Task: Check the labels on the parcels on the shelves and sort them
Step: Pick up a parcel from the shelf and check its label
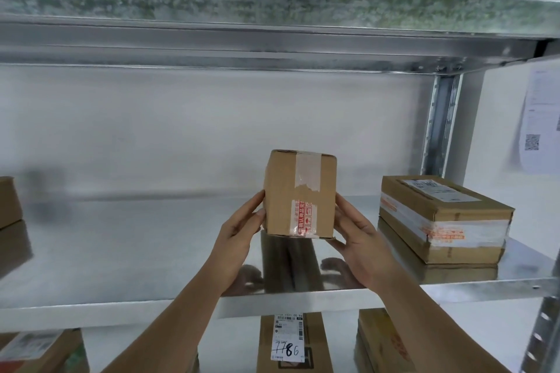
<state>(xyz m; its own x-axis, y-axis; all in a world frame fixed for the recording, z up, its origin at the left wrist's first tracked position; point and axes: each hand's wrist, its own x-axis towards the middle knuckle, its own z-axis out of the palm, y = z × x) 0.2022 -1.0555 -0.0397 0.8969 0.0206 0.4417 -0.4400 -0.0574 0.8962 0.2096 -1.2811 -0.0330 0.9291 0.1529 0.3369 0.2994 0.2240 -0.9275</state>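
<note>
A small upright cardboard parcel [298, 194], sealed with clear tape and red-printed tape, is held over the shiny metal shelf [121, 251]. My left hand [238, 239] grips its left side. My right hand [359, 244] grips its right side and lower corner. No label shows on the faces turned toward me. A flat taped parcel [445, 218] with a white label on top lies on the same shelf at the right.
Another box [9, 203] sits at the shelf's left edge. Below, a box with a label marked 7786 [288, 339], a box at the right [385, 345] and a labelled box at the left [36, 348] stand. A steel upright [439, 127] and a posted paper [542, 118] are at right.
</note>
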